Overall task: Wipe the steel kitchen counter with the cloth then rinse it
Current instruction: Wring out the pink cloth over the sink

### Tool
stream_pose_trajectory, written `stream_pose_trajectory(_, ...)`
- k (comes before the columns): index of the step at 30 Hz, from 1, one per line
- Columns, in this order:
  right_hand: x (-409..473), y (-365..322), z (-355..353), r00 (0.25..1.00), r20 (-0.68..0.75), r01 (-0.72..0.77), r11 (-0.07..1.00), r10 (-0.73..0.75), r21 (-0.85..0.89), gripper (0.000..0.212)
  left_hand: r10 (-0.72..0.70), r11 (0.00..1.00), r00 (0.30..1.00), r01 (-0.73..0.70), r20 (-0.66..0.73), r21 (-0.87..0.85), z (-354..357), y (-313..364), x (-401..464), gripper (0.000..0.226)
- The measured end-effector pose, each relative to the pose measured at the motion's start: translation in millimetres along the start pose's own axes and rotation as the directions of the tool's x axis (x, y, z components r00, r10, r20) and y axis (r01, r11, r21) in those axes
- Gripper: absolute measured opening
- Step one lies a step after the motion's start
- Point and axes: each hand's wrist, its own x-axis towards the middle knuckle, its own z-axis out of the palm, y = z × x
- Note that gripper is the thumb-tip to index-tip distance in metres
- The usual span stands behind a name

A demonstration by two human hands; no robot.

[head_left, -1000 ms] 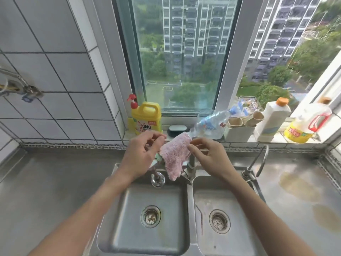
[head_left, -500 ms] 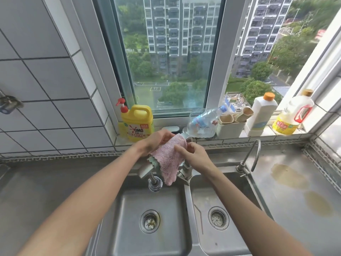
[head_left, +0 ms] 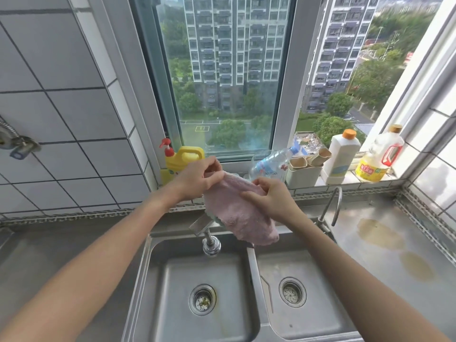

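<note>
Fingers (head_left: 212, 177) of left hand (head_left: 197, 181) and right hand (head_left: 271, 201) both pinch the pink cloth (head_left: 237, 213), fluffy, crumpled, hanging below them over the tap (head_left: 209, 239) and sink (head_left: 251, 267); stained counter (head_left: 385, 243) to the right.

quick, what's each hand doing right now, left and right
Left hand: closed, pinching the upper edge of the pink cloth above the sink.
Right hand: closed, gripping the same cloth at its right side.
</note>
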Motion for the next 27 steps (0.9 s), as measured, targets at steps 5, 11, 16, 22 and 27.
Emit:
stream_pose_trajectory(5, -30, -30, -25, 0.985, -0.039, 0.169, 0.985, -0.169, 0.011, 0.004, 0.084, 0.988, 0.992, -0.095, -0.096, -0.118, -16, 25, -55, 0.005)
stream_pose_trajectory(11, -88, -42, -26, 0.987, 0.020, 0.162, 0.987, -0.162, 0.018, 0.005, 0.086, 0.971, 0.990, -0.109, -0.114, -0.214, 1, 32, -118, 0.005)
stream_pose_trajectory(16, -141, -17, -9, 0.997, 0.018, 0.073, 0.995, -0.071, -0.069, 0.005, -0.003, 0.965, 0.994, -0.027, -0.113, -0.262, 39, 16, -179, 0.010)
stream_pose_trajectory(22, -212, 31, 16, 0.991, -0.032, -0.130, 0.984, 0.128, -0.120, 0.011, -0.250, 0.922, 0.967, 0.223, -0.048, -0.316, 99, -29, -273, 0.016)
stream_pose_trajectory(27, -255, 63, 22, 0.980, -0.018, -0.197, 0.965, 0.197, -0.173, 0.011, -0.472, 0.818, 0.882, 0.441, 0.008, -0.369, 147, -37, -352, 0.013)
